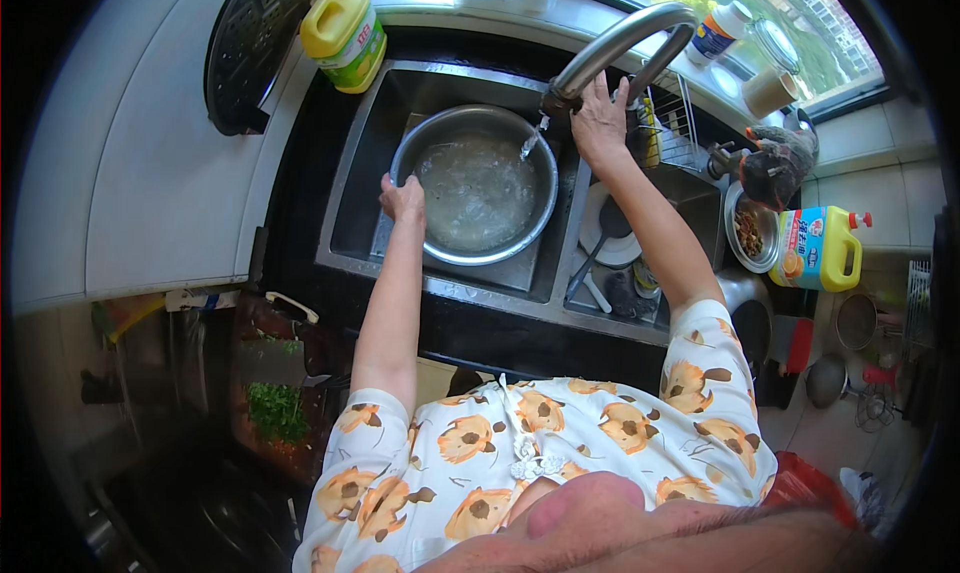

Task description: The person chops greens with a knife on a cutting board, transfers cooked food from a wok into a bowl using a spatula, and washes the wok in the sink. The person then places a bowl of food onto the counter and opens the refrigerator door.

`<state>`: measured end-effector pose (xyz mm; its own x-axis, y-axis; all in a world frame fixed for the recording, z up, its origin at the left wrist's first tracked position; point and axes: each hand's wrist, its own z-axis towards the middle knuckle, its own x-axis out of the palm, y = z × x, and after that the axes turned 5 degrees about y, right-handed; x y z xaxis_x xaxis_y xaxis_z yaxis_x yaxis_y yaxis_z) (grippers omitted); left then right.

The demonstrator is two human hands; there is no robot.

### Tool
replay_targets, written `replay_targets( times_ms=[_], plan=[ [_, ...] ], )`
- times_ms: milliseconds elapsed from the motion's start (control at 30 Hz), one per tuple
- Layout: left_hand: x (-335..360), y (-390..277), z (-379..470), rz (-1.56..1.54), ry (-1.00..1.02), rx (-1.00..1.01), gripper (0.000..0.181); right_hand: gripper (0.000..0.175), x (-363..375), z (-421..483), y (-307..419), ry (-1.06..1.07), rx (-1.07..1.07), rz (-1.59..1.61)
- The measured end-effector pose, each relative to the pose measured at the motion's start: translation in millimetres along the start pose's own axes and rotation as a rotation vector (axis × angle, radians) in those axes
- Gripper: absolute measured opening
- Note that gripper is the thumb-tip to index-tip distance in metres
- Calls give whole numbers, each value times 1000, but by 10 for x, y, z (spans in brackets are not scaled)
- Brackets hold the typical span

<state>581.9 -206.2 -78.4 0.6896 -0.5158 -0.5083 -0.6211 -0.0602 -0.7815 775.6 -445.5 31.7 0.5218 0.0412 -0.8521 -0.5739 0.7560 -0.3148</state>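
Observation:
My left hand [403, 198] grips the left rim of a round stainless-steel basin [551, 198], which stands in the larger sink compartment [360, 175]. Cloudy water [476, 190] with bubbles fills part of the basin. From the curved metal faucet [600, 59] a stream of water [531, 142] runs into it near the upper right rim. My right hand [602, 123] is raised behind the spout at the faucet's base, thumb and fingers apart. The spout partly hides its fingertips, so I cannot tell whether they grip the handle.
The smaller sink compartment holds a white plate [626, 254], a dark spatula [613, 220] and a scrubber [628, 294]. Yellow detergent jugs [345, 40] stand on both sides. A wire rack [679, 115] sits behind. At lower left, a cleaver [271, 361] and chopped greens [276, 412] lie on a cutting board.

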Motion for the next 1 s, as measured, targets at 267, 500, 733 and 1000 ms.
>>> replay_targets(
  times_ms=[267, 500, 733, 1000],
  plan=[
    [-228, 560, 306, 117, 156, -364, 49, 14, -349, -931, 944, 740, -43, 657],
    [-434, 11, 130, 343, -20, 109, 26, 19, -285, -1280, 1237, 905, 21, 828],
    [-221, -489, -267, 38, 58, 479, 13, 29, -742, -1221, 1509, 750, -155, 813],
    [-233, -1052, -899, 325, -94, 685, 15, 19, -866, -1220, 1618, 695, 4, 1139]
  ],
)
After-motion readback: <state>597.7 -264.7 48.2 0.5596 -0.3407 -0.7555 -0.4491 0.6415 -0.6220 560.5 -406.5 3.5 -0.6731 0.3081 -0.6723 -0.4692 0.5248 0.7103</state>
